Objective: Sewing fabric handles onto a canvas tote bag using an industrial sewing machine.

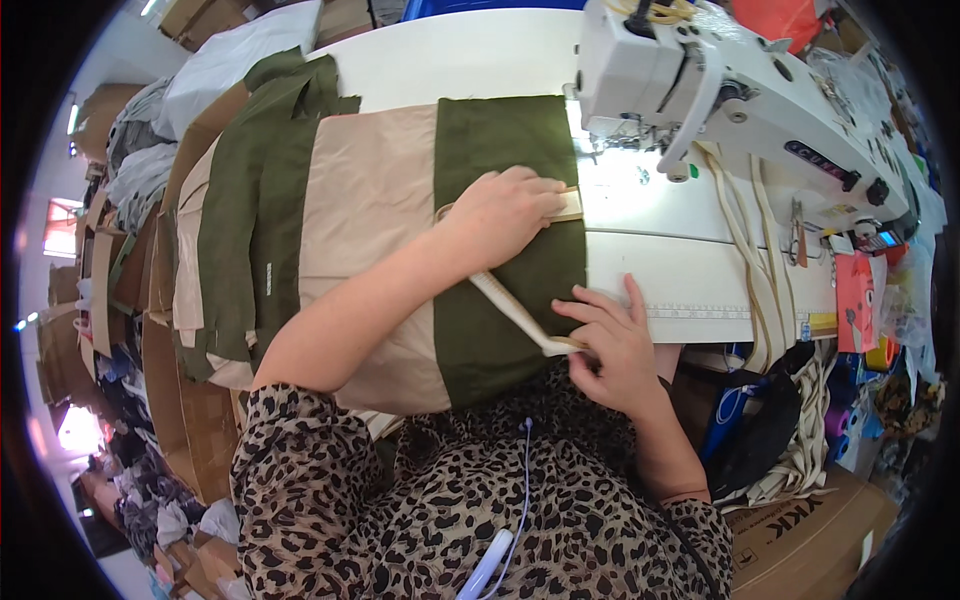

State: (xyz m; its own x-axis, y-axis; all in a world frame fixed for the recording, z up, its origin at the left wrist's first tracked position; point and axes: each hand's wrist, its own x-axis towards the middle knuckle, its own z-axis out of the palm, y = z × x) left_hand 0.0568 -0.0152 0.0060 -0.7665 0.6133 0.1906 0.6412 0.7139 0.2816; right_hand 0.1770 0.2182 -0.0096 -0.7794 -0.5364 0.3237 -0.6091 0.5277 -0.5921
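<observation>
A panel of dark green (500, 135) and beige cloth (370, 165) lies flat on the white sewing table. My left hand (508, 222) rests on the green part, its fingers closed over a cream webbing strap (571, 206) near the panel's right edge. From under that hand the strap runs down toward my right hand (615, 348). There, the thumb and a finger pinch the strap's lower end (560, 346), while the other fingers spread over the panel's edge. My left palm hides the middle of the strap.
A white sewing machine (740, 110) stands at the right, its needle area beyond the panel. Long cream straps (750, 230) and small scissors (797, 230) lie right of it. More green cloth (265, 190) drapes at the left by cardboard boxes (190, 410). A ruler strip (700, 311) follows the front edge.
</observation>
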